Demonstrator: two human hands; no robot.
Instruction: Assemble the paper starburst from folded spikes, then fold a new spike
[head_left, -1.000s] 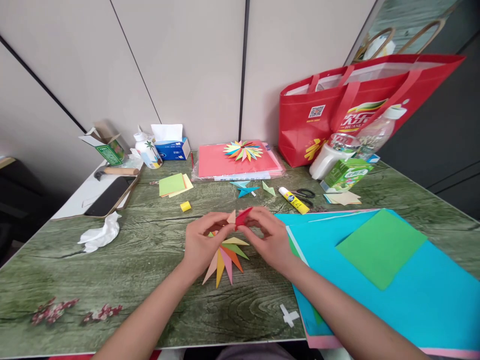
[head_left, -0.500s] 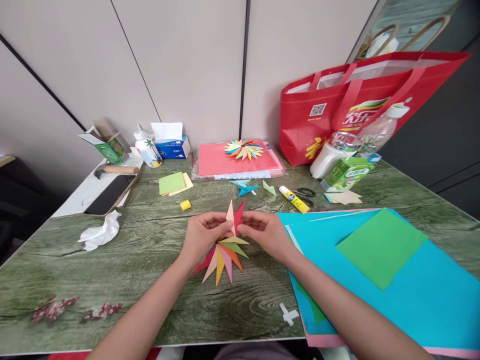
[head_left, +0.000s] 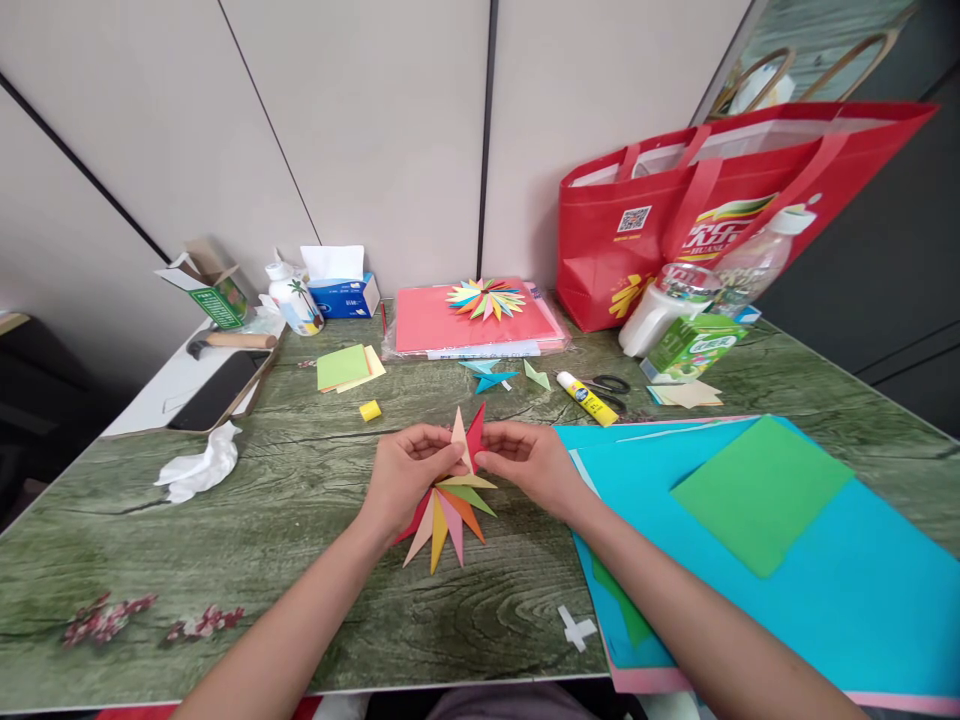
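Note:
A half-made paper star (head_left: 448, 505) of several coloured pointed pieces lies on the green wood-grain table (head_left: 285, 540) in front of me. My left hand (head_left: 409, 478) pinches a peach pointed piece (head_left: 459, 432) at the star's top. My right hand (head_left: 529, 465) pinches a red pointed piece (head_left: 475, 432) and holds it against the peach one. Both pieces stand upright between my fingertips.
A finished paper star (head_left: 486, 298) rests on a pink paper pack at the back. A glue stick (head_left: 586, 398), scissors (head_left: 611, 386), small folded pieces (head_left: 491, 376), sticky notes (head_left: 346, 367), crumpled tissue (head_left: 196, 467), a red bag (head_left: 697, 215) and big blue and green sheets (head_left: 757, 490) surround me.
The red piece, held flat and tilted a second ago, has been turned upright and brought against the peach piece. Both hands have sunk slightly toward the star.

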